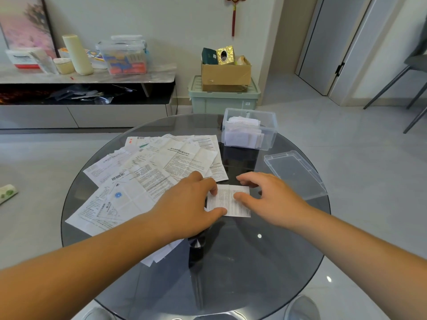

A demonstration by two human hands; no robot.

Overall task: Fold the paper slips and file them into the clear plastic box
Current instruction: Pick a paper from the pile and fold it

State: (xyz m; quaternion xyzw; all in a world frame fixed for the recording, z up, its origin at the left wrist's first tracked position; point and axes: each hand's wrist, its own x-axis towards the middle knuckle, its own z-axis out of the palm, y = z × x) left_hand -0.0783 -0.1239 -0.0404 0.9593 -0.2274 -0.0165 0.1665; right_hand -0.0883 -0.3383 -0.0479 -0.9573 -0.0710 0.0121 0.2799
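the round glass table [231,262] fills the near floor, and both bare forearms reach in over its near edge. the left hand [191,204] lies palm down with its fingers loosely spread. its fingertips touch the upper left corner of a small folded slip [228,199] and its thumb lies along the slip's lower left edge, pressing it flat on the glass. it grips nothing. the right hand [272,199] is released too. its thumb tip rests on the middle of the same slip, while its fingers arch over the glass just past the slip's upper right corner. whether those fingertips touch the table i cannot tell.

the slip sits about mid-table, right between the two hands, with print showing and a crease running down it.

to the left of it, partly under the left wrist, a loose pile of unfolded slips [150,172] fans out over the table's left half, the sheets overlapping. on the right, the clear lid [295,173] lies by the table's edge.

further back, at the far right of the table, stands the clear plastic box [271,137], open on top, with folded slips [242,132] standing in it.

beyond the table a cardboard box [226,75] sits on a pale green bin [221,100] against the wall.
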